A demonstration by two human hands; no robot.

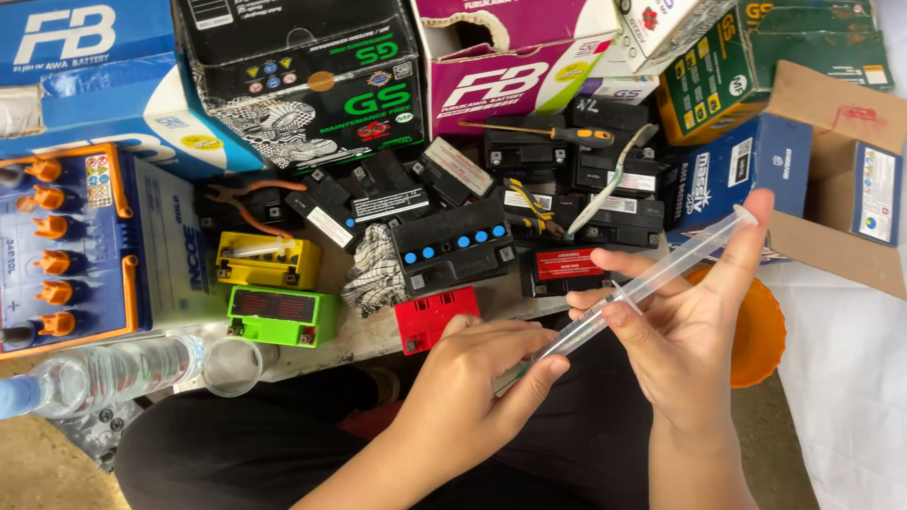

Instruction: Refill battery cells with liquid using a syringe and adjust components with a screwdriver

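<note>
My right hand (685, 331) grips a clear plastic syringe (652, 279) that slants up to the right, thumb on the end of its pulled-out plunger. My left hand (477, 378) closes around the syringe's lower tip, which is hidden under the fingers. Both hands hover over my lap in black trousers. Just beyond the left hand lies a small red battery (430, 316).
Several small black batteries (453, 246), a yellow one (269, 260) and a green one (282, 314) lie ahead. A large white and blue battery with orange caps (66, 250) sits left. A water bottle (104, 373), clear cup (232, 365), screwdriver (539, 132), pliers (246, 198), cartons and an orange bowl (761, 331) surround them.
</note>
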